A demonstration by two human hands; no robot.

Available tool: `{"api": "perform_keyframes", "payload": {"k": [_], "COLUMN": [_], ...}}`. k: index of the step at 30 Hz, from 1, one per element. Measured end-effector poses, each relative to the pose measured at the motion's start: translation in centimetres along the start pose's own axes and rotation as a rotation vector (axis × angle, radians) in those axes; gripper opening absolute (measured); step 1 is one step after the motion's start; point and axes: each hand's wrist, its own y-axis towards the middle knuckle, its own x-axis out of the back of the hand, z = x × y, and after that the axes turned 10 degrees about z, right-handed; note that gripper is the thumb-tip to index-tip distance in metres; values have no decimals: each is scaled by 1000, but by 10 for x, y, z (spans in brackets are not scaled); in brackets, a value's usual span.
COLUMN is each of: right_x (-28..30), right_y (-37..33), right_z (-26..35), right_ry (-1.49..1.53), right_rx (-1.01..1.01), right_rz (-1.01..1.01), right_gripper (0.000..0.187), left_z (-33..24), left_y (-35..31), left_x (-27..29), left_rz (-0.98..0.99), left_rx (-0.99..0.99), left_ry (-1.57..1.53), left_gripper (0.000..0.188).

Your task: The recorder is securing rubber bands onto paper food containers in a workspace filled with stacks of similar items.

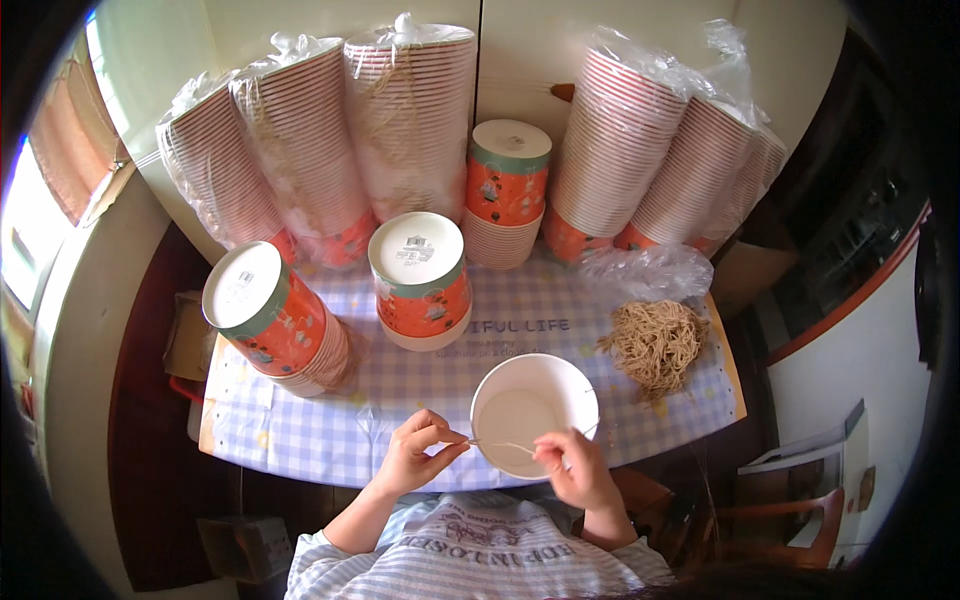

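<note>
Right in front of me, at the table's near edge, an open white paper bucket [577, 392] stands with its inside showing. A thin tan cord [512, 445] stretches across its near part between my hands. My left hand [422, 452] is closed in a pinch at the bucket's left rim, with the cord's end at its fingertips. My right hand [580, 472] pinches the cord over the near right rim, slightly blurred. Whether the cord passes through the bucket wall is too small to tell. To the right lies a tangled pile of tan cords [657, 347].
Upside-down stacks of red-and-green paper buckets stand at the left [283, 325], centre [422, 290] and back [508, 190]. Tall plastic-wrapped bucket stacks [410, 130] line the wall. Crumpled clear plastic [650, 272] lies behind the cord pile. A blue checked cloth [370, 400] covers the table.
</note>
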Motion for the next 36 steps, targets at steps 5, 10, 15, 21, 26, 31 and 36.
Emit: {"api": "perform_keyframes", "payload": {"k": [5, 10, 15, 21, 26, 31, 36], "right_x": [-25, -35, -23, -48, -65, -69, -67], "right_y": [-8, -17, 6, 6, 5, 10, 10], "right_z": [17, -24, -47, -45, -47, -47, -45], "right_ry": [-475, -589, -756, -779, -671, -665, -628], "right_rx": [300, 443, 328, 238, 199, 165, 166], "right_rz": [153, 30, -88, -37, -52, -121, -116], "right_gripper": [35, 25, 25, 17, 17, 17, 14], "left_z": [5, 16, 24, 28, 43, 43, 44], "left_y": [-12, -19, -11, -4, -21, -23, -19], "left_x": [-10, -22, -44, -52, -64, -72, -77], "left_rz": [42, 0, -112, -158, -172, -108, -61], "left_rx": [82, 36, 40, 71, 245, 386, 302], "left_ry": [-234, -174, -69, -81, -325, -973, -877], "left_gripper": [13, 16, 17, 17, 13, 11, 9]}}
